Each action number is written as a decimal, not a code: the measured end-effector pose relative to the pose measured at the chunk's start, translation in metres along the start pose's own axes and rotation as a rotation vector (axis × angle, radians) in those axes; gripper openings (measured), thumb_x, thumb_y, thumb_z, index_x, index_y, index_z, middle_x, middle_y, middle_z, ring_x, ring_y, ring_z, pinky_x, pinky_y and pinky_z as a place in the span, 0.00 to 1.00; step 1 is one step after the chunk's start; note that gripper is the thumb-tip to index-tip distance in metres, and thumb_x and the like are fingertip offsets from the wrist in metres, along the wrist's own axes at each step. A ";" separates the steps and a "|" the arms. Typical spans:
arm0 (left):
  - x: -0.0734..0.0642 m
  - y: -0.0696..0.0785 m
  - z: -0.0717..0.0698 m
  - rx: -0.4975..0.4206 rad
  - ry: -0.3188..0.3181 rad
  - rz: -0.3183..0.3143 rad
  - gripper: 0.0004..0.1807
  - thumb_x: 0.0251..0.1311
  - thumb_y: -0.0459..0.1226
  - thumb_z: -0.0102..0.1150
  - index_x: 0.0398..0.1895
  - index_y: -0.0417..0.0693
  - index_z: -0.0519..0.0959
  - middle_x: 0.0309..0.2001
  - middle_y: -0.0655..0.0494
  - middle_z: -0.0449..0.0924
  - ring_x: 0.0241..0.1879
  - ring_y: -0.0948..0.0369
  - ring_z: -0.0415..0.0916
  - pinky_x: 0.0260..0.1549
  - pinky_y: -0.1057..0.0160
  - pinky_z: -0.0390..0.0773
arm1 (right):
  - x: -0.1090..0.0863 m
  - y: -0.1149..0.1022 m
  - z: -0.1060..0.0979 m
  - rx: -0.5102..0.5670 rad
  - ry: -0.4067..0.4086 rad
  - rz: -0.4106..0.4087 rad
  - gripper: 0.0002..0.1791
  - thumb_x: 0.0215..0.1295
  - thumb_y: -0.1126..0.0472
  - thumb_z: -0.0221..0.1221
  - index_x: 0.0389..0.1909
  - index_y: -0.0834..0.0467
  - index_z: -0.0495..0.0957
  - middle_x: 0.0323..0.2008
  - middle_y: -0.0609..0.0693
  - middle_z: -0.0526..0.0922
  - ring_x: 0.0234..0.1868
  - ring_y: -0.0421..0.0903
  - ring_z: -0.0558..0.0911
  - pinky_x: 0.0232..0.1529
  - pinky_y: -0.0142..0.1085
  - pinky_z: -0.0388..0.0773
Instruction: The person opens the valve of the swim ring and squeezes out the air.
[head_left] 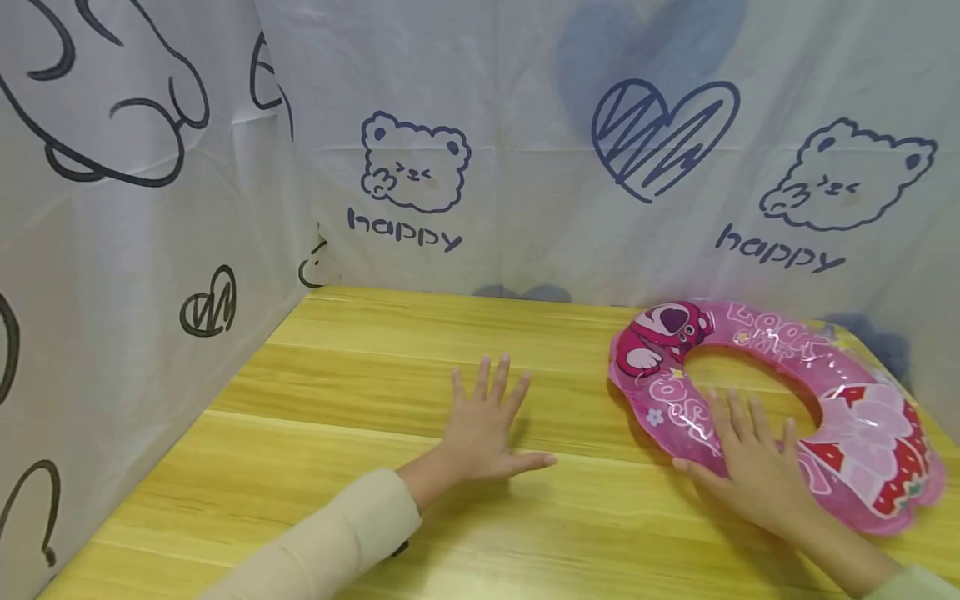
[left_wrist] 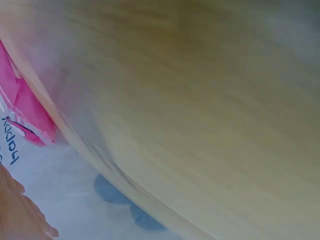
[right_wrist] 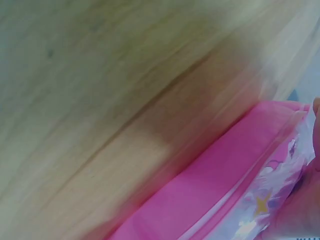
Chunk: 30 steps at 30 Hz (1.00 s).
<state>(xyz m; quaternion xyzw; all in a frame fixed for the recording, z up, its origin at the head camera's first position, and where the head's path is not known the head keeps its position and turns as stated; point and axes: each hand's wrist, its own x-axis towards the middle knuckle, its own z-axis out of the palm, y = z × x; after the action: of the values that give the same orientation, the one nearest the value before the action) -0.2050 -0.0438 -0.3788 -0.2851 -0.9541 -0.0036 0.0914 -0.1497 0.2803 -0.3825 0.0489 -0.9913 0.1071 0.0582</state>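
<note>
A pink inflatable swim ring (head_left: 847, 358), printed with a bear and strawberries, lies on the right part of the wooden table. Over its near side spreads my right hand (head_left: 761, 475), fingers straight and overlapping the ring's tube in the head view. The right wrist view has the ring's pink side (right_wrist: 200, 190) close by, with a bit of the right hand (right_wrist: 295, 205) at the edge. My left hand (head_left: 483, 429) is held over the middle of the table, fingers spread wide, with nothing in it. Part of the left hand (left_wrist: 22, 210) shows in the left wrist view.
The yellow wood-grain table (head_left: 360, 367) meets a white cloth (head_left: 525, 208) with bear and heart drawings along its back edge. A second white cloth (head_left: 135, 275) hangs along the left side. A small dark object (head_left: 401, 549) shows beneath the left sleeve.
</note>
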 end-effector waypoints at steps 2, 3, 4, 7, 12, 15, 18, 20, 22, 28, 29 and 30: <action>0.003 0.004 -0.001 0.004 -0.017 -0.003 0.57 0.48 0.74 0.41 0.74 0.55 0.35 0.73 0.42 0.29 0.72 0.40 0.35 0.61 0.28 0.42 | 0.001 0.001 0.000 0.003 -0.020 0.006 0.56 0.57 0.31 0.51 0.72 0.62 0.38 0.69 0.72 0.43 0.69 0.72 0.39 0.60 0.70 0.23; 0.004 0.005 -0.001 -0.003 -0.024 -0.002 0.57 0.48 0.74 0.41 0.74 0.55 0.36 0.73 0.42 0.29 0.72 0.40 0.35 0.61 0.28 0.41 | 0.001 0.002 0.000 0.003 -0.031 0.009 0.56 0.57 0.31 0.51 0.72 0.64 0.40 0.69 0.73 0.44 0.68 0.73 0.41 0.60 0.71 0.26; 0.005 0.007 -0.001 -0.001 -0.029 -0.001 0.57 0.48 0.74 0.41 0.74 0.55 0.36 0.73 0.42 0.29 0.72 0.41 0.34 0.61 0.28 0.41 | 0.001 0.002 0.000 0.003 -0.039 0.007 0.55 0.57 0.31 0.51 0.71 0.65 0.42 0.68 0.73 0.45 0.67 0.74 0.42 0.60 0.72 0.29; 0.010 0.012 -0.002 -0.003 -0.039 0.004 0.57 0.48 0.74 0.40 0.74 0.55 0.37 0.73 0.43 0.29 0.72 0.41 0.32 0.62 0.28 0.39 | 0.002 0.004 0.000 0.003 -0.057 -0.002 0.52 0.59 0.33 0.50 0.70 0.67 0.47 0.67 0.75 0.48 0.66 0.75 0.47 0.58 0.73 0.35; 0.016 0.021 -0.001 0.002 -0.052 0.018 0.56 0.48 0.75 0.38 0.74 0.56 0.38 0.74 0.43 0.28 0.72 0.42 0.31 0.62 0.29 0.37 | 0.001 0.006 0.001 -0.004 -0.075 -0.010 0.51 0.60 0.34 0.50 0.69 0.69 0.48 0.66 0.75 0.52 0.64 0.74 0.53 0.56 0.74 0.43; 0.021 0.025 0.003 0.013 -0.048 0.031 0.56 0.48 0.76 0.37 0.74 0.57 0.38 0.74 0.43 0.29 0.72 0.42 0.30 0.62 0.29 0.39 | 0.000 0.007 0.001 -0.011 -0.063 -0.026 0.50 0.60 0.35 0.52 0.68 0.69 0.50 0.65 0.75 0.55 0.63 0.74 0.56 0.55 0.74 0.47; 0.025 0.028 0.007 0.017 -0.054 0.046 0.56 0.48 0.75 0.36 0.74 0.57 0.38 0.74 0.44 0.28 0.72 0.42 0.30 0.62 0.28 0.40 | -0.001 0.006 0.002 -0.011 -0.051 -0.044 0.49 0.60 0.37 0.53 0.68 0.69 0.52 0.64 0.74 0.57 0.62 0.73 0.58 0.55 0.73 0.49; 0.027 0.031 0.008 0.014 -0.056 0.060 0.55 0.49 0.75 0.36 0.74 0.57 0.38 0.74 0.44 0.29 0.72 0.42 0.30 0.62 0.28 0.40 | -0.002 0.004 0.002 -0.010 -0.053 -0.048 0.48 0.59 0.37 0.54 0.68 0.69 0.53 0.64 0.74 0.58 0.62 0.73 0.59 0.55 0.73 0.50; 0.029 0.033 0.008 0.006 -0.063 0.073 0.55 0.49 0.75 0.37 0.74 0.57 0.38 0.74 0.44 0.29 0.72 0.42 0.29 0.62 0.29 0.40 | -0.002 0.004 0.002 -0.014 -0.058 -0.052 0.49 0.59 0.37 0.54 0.68 0.68 0.53 0.64 0.74 0.58 0.62 0.74 0.59 0.54 0.73 0.50; 0.036 0.037 0.011 -0.025 -0.065 0.121 0.53 0.52 0.73 0.38 0.74 0.55 0.39 0.74 0.44 0.30 0.73 0.45 0.30 0.65 0.33 0.40 | -0.003 0.000 0.003 -0.039 -0.056 -0.065 0.48 0.58 0.37 0.55 0.67 0.68 0.55 0.64 0.72 0.59 0.62 0.73 0.60 0.54 0.72 0.52; 0.037 0.037 0.011 -0.023 -0.063 0.129 0.53 0.52 0.72 0.38 0.74 0.55 0.39 0.74 0.44 0.30 0.73 0.45 0.30 0.65 0.34 0.41 | -0.003 -0.001 0.002 -0.041 -0.054 -0.068 0.48 0.59 0.37 0.55 0.67 0.68 0.55 0.64 0.72 0.59 0.62 0.72 0.61 0.54 0.72 0.53; 0.038 0.037 0.012 -0.019 -0.063 0.135 0.53 0.52 0.72 0.38 0.74 0.54 0.39 0.74 0.45 0.30 0.73 0.45 0.29 0.66 0.34 0.41 | -0.004 -0.002 0.002 -0.042 -0.055 -0.071 0.48 0.59 0.37 0.55 0.67 0.68 0.56 0.64 0.72 0.60 0.62 0.72 0.61 0.54 0.72 0.53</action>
<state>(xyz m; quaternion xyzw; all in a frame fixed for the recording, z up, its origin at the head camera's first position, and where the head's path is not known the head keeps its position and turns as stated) -0.2181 0.0088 -0.3852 -0.3498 -0.9350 0.0026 0.0585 -0.1460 0.2779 -0.3850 0.0856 -0.9922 0.0828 0.0358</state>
